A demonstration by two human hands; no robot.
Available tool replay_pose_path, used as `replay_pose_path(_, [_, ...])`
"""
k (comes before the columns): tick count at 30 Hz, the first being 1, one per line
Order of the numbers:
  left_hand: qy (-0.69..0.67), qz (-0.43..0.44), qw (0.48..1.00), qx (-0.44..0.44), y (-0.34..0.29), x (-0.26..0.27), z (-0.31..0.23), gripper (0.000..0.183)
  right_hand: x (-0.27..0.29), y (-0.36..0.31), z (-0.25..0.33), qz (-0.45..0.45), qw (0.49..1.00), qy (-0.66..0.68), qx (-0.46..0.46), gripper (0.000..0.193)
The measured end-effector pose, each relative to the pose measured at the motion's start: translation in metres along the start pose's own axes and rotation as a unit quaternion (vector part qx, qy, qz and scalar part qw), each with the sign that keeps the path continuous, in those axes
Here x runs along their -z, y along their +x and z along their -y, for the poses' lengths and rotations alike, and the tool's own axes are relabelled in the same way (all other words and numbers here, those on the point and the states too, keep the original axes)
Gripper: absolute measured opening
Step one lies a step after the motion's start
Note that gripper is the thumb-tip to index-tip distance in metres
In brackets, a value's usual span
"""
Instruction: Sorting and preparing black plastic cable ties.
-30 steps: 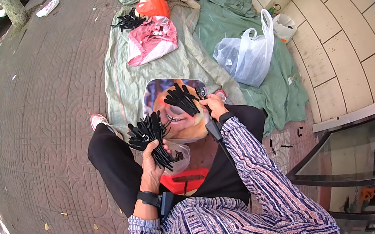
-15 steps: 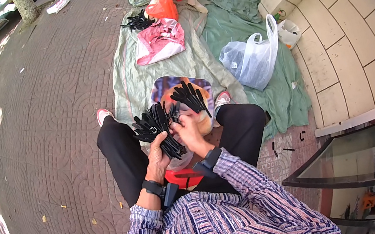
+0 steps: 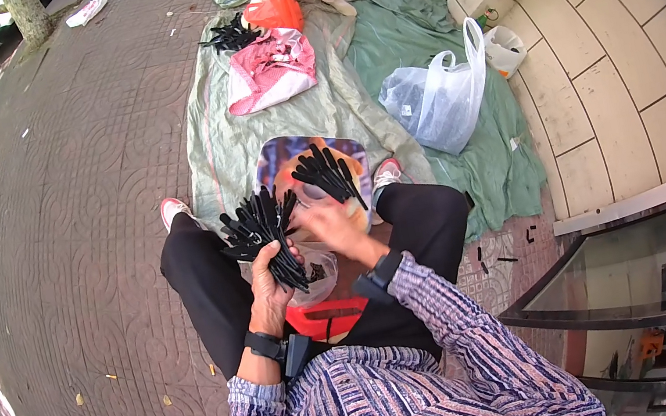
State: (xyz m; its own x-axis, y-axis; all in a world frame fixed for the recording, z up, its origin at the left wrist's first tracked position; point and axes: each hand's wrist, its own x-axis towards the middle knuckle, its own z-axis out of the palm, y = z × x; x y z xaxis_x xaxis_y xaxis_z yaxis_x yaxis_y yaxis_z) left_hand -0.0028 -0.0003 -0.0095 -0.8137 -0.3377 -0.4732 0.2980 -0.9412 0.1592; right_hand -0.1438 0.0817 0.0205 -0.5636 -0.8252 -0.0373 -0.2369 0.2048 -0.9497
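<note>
At far left, brick-patterned pavement (image 3: 91,251) runs up to a tree trunk (image 3: 29,19). A pale sheet (image 3: 206,132) lies ahead of my feet, bearing a black pile (image 3: 230,35) and a pink-and-white cloth (image 3: 270,76). My left hand (image 3: 267,280) has its fingers clamped around a bundle of slim black strips (image 3: 263,227), fanned at the top and gathered in my grip. Just beside it, between my knees, are a clear plastic bag (image 3: 324,275) and, nearer me, a red plastic item (image 3: 326,322). Beyond them is a picture-printed board (image 3: 287,150), with a smaller group of black strips (image 3: 327,175) lying on it. My right hand (image 3: 335,227) is over the board's near part, close to the bundle; its fingers are blurred, and I cannot tell whether they are apart, together or gripping anything. Further right, a white plastic bag (image 3: 448,103) stands on green sheeting (image 3: 507,186). Small black pieces (image 3: 507,260) lie on the paving, short of a tiled wall (image 3: 594,73).
</note>
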Motion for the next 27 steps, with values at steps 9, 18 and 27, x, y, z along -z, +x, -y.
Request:
replay_pose_path(9, [0.0,-0.036,0.999,0.017,0.003,-0.01,0.007,0.025,0.089,0.06,-0.125,-0.232,0.887,-0.382,-0.114,0.028])
replay_pose_path(18, [0.0,-0.05,0.998,0.032,0.005,-0.012,0.01,0.026,0.102,0.09,-0.132,-0.232,0.938,-0.206,-0.157,0.029])
replay_pose_path(27, [-0.007,-0.038,0.998,0.041,0.007,-0.014,0.01,0.027,0.09,0.091,-0.124,-0.214,0.897,-0.343,-0.176,0.029])
